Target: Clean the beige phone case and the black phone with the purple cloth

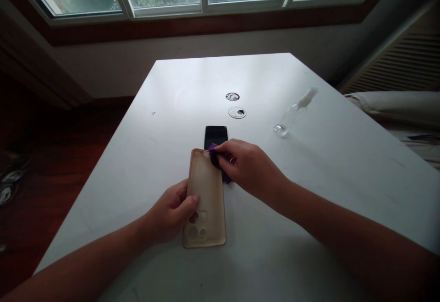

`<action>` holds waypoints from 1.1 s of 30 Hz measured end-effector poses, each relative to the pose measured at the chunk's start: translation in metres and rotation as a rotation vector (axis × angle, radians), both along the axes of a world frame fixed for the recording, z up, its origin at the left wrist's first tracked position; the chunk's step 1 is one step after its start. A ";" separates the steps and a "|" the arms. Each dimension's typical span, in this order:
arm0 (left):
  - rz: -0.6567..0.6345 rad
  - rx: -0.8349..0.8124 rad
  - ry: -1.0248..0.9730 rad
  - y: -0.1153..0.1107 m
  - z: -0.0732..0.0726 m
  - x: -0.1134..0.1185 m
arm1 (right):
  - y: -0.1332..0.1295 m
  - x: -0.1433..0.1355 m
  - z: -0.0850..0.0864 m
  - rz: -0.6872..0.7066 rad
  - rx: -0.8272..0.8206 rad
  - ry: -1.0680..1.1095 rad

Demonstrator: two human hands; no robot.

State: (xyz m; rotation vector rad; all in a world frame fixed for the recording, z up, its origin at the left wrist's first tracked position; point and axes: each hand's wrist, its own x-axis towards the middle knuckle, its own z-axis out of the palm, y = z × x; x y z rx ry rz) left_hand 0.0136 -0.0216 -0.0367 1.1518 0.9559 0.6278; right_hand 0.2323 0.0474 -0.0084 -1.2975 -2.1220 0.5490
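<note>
Right hand point(245, 161): pinching purple cloth point(214, 159) at top corner of phone case point(209, 185); left hand point(174, 210): gripping its side, over desk point(137, 155), near phone point(216, 134); possible fault: twisting loose under hard rubbing

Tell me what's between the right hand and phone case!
In the head view: a purple cloth, pinched by the right hand at the rim of the phone case.

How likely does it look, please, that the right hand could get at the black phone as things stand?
Probably yes: the black phone shows its uncovered far end close to the right hand, though that hand pinches the purple cloth, and the phone case hides the phone's near end.
</note>
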 end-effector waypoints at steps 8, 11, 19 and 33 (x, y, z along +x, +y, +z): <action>-0.069 0.329 0.173 -0.008 -0.005 -0.004 | -0.007 -0.006 0.005 -0.089 -0.166 0.047; -0.057 0.460 0.227 -0.009 -0.005 -0.004 | -0.011 -0.009 0.005 -0.093 -0.255 0.116; 0.032 0.940 0.342 -0.006 0.008 0.004 | -0.021 -0.015 0.006 -0.030 -0.351 0.210; 0.135 1.260 0.434 -0.002 0.027 -0.011 | -0.036 -0.027 0.002 0.084 -0.484 0.183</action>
